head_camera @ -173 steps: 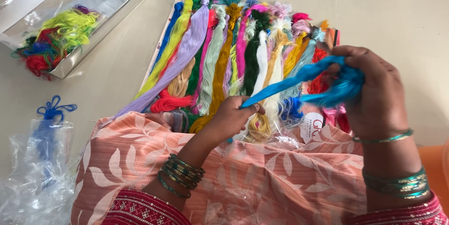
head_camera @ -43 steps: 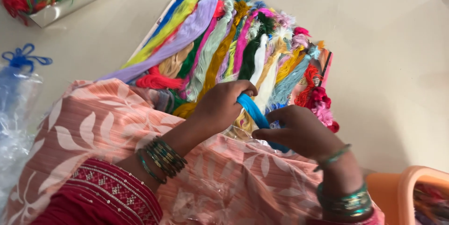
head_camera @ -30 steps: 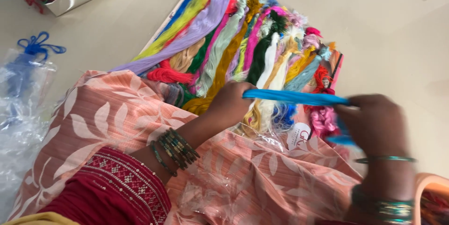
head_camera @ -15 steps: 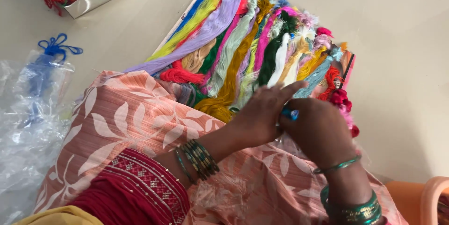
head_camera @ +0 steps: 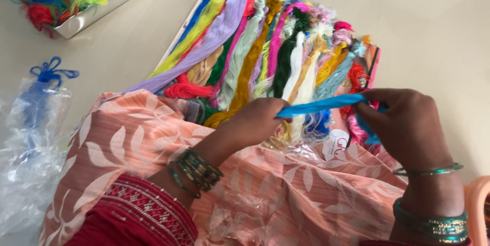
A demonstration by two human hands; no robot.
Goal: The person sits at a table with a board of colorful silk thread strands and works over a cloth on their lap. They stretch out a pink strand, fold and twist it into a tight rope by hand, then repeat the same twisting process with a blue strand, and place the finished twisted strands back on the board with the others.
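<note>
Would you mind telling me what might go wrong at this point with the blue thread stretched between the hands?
1. The blue skein is held taut between the left hand and right hand directly over the laid-out coloured skeins; its loose tail could snag them.
2. The strands may slip from the left fingertips and tangle.
3. The clear plastic wrap lies close and could get dragged along.

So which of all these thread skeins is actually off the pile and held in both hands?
The bright blue skein, stretched taut between the left hand and right hand. The other skeins lie side by side on the floor.
</note>
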